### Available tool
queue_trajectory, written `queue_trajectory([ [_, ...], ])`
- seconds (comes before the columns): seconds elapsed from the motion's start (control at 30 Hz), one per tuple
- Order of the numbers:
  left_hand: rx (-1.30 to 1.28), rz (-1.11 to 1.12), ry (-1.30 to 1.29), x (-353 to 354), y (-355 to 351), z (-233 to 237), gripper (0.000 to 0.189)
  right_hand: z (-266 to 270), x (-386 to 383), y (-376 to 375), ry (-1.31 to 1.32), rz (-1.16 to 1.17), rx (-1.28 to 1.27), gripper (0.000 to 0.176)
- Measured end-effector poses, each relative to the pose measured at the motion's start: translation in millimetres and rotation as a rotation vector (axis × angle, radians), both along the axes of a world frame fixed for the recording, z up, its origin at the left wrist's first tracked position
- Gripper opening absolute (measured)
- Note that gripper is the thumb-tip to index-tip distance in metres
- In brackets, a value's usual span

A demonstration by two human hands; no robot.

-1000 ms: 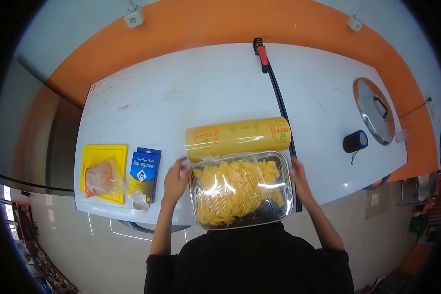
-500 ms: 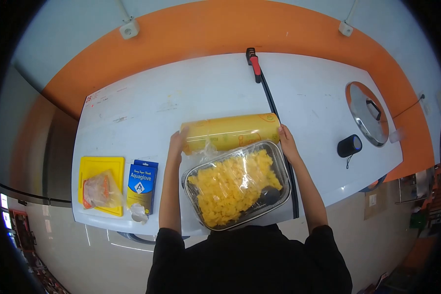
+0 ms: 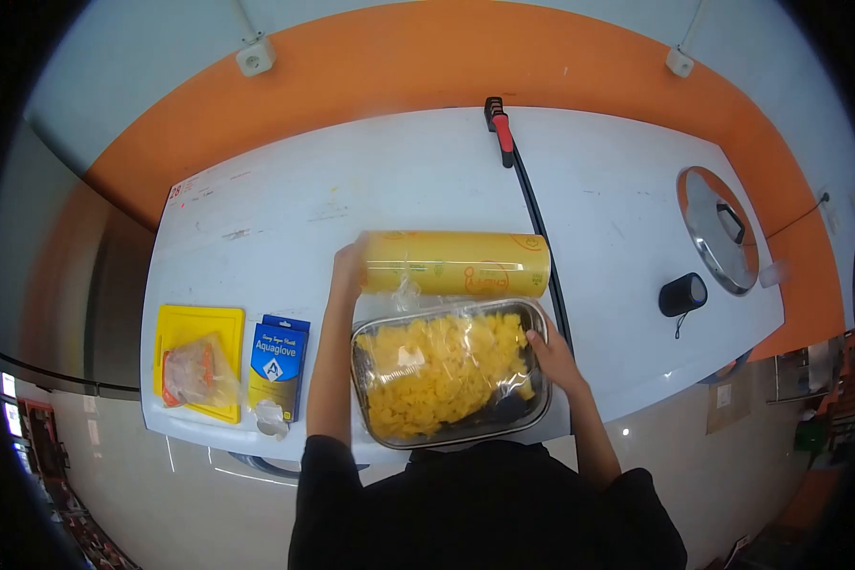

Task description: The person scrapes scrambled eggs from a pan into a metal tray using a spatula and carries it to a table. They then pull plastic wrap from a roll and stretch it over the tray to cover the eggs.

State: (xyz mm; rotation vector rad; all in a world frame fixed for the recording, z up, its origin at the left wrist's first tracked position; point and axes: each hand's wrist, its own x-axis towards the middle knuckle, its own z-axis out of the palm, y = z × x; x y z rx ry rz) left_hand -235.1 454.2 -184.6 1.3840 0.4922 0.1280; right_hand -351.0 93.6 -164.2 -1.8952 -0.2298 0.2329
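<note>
A metal tray (image 3: pixel 359 404) holds yellow chunks (image 3: pixel 437 370) and lies under clear plastic film (image 3: pixel 408 293). Just behind it is a large yellow roll of cling film (image 3: pixel 456 264), lying crosswise. My left hand (image 3: pixel 349 266) grips the left end of the roll, its fingertips partly hidden. At the tray's upper right rim is my right hand (image 3: pixel 554 353), thumb over the rim and the other fingers hidden beneath or outside it. Something dark lies in the tray's right part, blurred by the film.
On the left are a yellow cutting board (image 3: pixel 171 328) with a plastic bag (image 3: pixel 195 372) and a blue glove box (image 3: pixel 280 361). A red-black sharpener (image 3: pixel 503 135) lies at the back. A black speaker (image 3: pixel 680 294) and a glass lid (image 3: pixel 708 223) stand right.
My right hand has left the roll's right end and moved down to the tray's rim. The tray has turned straighter, and the roll now lies more level.
</note>
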Motion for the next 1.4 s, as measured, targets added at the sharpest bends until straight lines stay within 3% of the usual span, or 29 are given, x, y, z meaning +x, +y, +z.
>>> queue_trajectory([
  [0.17,-0.002,-0.061,0.036,25.8,15.0,-20.8,0.049,-11.0,-45.2,-1.0,0.024,-0.137,0.025,0.047],
  [0.3,-0.090,-0.062,0.037,21.5,2.9,4.2,0.050,-36.2,-44.9,-7.1,0.136,-0.233,0.002,0.042],
  [0.37,-0.098,-0.108,0.076,13.6,1.7,10.7,0.053,-29.3,-38.8,-11.2,0.152,-0.225,-0.056,0.041],
  [0.47,0.045,-0.146,0.115,3.9,1.8,18.3,0.048,1.2,-19.9,-19.5,0.456,-0.062,-0.126,0.047],
  [0.5,0.046,-0.147,0.119,2.6,2.0,15.4,0.048,1.6,-11.1,-21.4,0.460,-0.063,-0.125,0.047],
  [0.57,0.131,-0.110,0.084,-0.1,2.7,6.1,0.049,-5.4,7.2,-30.2,0.122,-0.062,-0.353,0.047],
  [0.6,0.128,-0.109,0.085,-3.8,-0.9,8.3,0.049,-21.4,23.1,-31.6,0.122,-0.060,-0.356,0.047],
  [0.67,0.240,-0.027,0.087,-15.2,-9.0,16.2,0.048,-62.1,57.3,-29.0,-0.046,-0.193,-0.096,0.044],
  [0.8,0.151,-0.056,0.024,-33.5,-2.8,15.7,0.042,-60.1,83.0,-13.0,-0.274,-0.200,-0.059,0.037],
  [0.87,0.064,-0.141,0.022,-44.9,-1.6,27.4,0.032,-41.8,86.2,-6.0,-0.103,-0.201,0.303,0.030],
  [0.97,-0.007,-0.137,0.019,-62.5,-8.4,66.2,0.028,-27.1,89.5,-2.9,0.001,-0.262,0.410,0.028],
  [1.1,-0.011,-0.134,-0.031,-80.2,-7.8,73.6,0.026,5.3,81.0,-5.6,-0.014,-0.224,0.398,0.027],
  [1.3,0.032,0.105,-0.167,-119.5,-29.4,83.8,0.020,29.5,33.0,-12.1,-0.036,-0.202,0.426,0.029],
  [1.4,0.008,0.168,-0.291,-156.9,-43.9,98.4,0.018,45.3,-5.2,-12.9,-0.016,-0.245,0.634,0.029],
])
